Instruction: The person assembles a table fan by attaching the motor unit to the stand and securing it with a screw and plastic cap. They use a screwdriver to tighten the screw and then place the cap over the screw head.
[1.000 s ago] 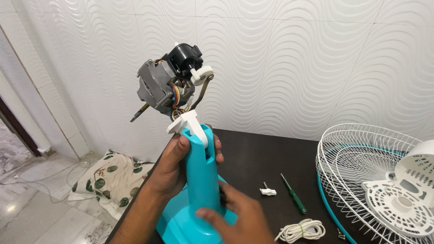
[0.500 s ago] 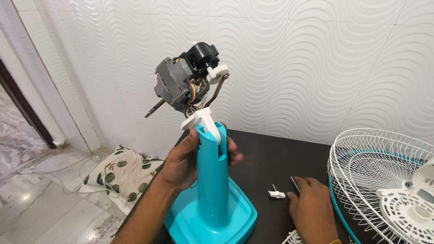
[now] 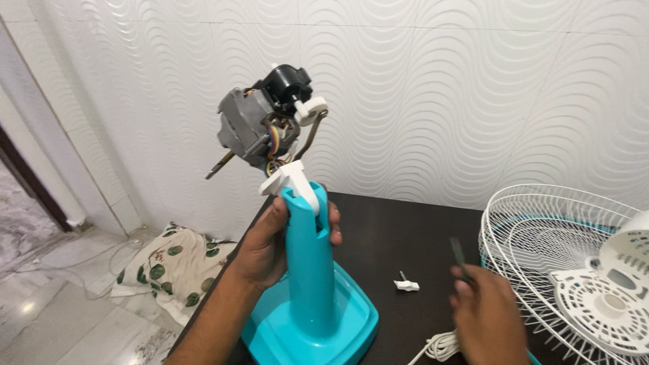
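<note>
A turquoise fan stand [image 3: 307, 284] rises from its square base on a dark table [image 3: 399, 230]. On top sits a bare grey motor [image 3: 253, 128] with a black gearbox, coloured wires and a white neck bracket. My left hand [image 3: 267, 247] is wrapped around the upper part of the column. My right hand [image 3: 487, 318] is lifted just above the table at the lower right, holding a green-handled screwdriver [image 3: 458, 253] that points upward and looks blurred.
A small white knob piece [image 3: 407, 284] lies on the table between the base and my right hand. A coiled white cord [image 3: 439, 346] sits at the front edge. White wire fan guards [image 3: 541, 230] and a white motor cover [image 3: 608, 297] fill the right. A leaf-print cushion [image 3: 169, 270] lies on the floor.
My right hand left the fan base, reached to the screwdriver on the table, and now has it raised off the surface. My left hand stayed on the column.
</note>
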